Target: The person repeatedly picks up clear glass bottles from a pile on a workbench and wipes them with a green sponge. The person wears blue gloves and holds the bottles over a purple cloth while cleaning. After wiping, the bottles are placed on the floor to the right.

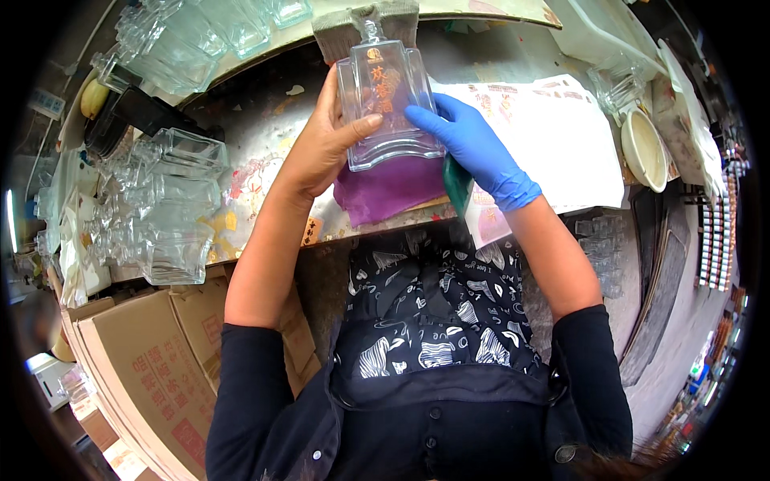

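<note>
A clear glass bottle (391,104) with flat stepped sides and small orange lettering is held up in front of me, its neck pointing away. My left hand (327,132), bare, is closed on its left side with the thumb across the front. On the right side, my right hand (480,144) in a blue glove grips it, thumb on the front face. Beneath the bottle lies a purple cloth (373,196) at the table edge. A dark green piece (457,184) shows below the gloved hand; I cannot tell its kind or whether the hand holds it.
White printed sheets (553,136) spread over the table at right, near a cream bowl (644,150). Several glass bottles (180,204) lie at the left, more (196,40) at the far left. A grey ribbed pad (329,36) sits beyond my bottle. Cardboard boxes (144,353) stand lower left.
</note>
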The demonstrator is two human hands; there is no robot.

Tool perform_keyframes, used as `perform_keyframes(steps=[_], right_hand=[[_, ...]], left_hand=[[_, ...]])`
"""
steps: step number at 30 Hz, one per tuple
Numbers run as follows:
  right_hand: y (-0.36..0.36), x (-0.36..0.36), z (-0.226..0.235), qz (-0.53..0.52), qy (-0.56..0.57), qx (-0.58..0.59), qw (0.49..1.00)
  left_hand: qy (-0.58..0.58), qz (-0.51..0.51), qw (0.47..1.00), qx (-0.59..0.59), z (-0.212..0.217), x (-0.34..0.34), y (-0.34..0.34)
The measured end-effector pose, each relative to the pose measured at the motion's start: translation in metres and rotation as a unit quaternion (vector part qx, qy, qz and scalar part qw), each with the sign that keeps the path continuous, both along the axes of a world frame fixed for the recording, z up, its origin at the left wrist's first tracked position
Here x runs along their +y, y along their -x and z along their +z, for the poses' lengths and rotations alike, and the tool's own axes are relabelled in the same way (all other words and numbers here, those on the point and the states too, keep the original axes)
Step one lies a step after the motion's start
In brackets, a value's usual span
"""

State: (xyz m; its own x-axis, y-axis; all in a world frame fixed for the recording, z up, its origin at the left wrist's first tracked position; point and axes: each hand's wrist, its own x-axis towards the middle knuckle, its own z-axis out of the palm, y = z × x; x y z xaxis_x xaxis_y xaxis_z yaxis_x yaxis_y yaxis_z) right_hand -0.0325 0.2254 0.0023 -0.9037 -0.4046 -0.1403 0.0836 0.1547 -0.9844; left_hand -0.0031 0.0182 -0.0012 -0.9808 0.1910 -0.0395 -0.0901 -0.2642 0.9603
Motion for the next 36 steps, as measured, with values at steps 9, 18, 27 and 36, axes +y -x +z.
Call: perform_keyframes(steps=[9,18,27,36], right_hand=[[-0.003,0.001,-0.004,0.003,0.017,-0.031,0.999],[-0.004,0.003,-0.002,0.003,0.012,-0.039,0.999],[0.003,-0.001,-0.004,0.005,0.034,0.012,0.999],[0.004,-0.001,-0.010,0.020,0.011,0.006,1.000]], left_hand=[[0.088,0.108,0.990,0.010,0.016,0.007,0.028],[0.054,0.076,0.995,-0.048,0.001,-0.011,0.030],[-0.007,-0.015,1.000,-0.013,-0.005,-0.008,0.005],[-0.008,0.014,1.000,-0.014,0.003,-0.007,0.004]])
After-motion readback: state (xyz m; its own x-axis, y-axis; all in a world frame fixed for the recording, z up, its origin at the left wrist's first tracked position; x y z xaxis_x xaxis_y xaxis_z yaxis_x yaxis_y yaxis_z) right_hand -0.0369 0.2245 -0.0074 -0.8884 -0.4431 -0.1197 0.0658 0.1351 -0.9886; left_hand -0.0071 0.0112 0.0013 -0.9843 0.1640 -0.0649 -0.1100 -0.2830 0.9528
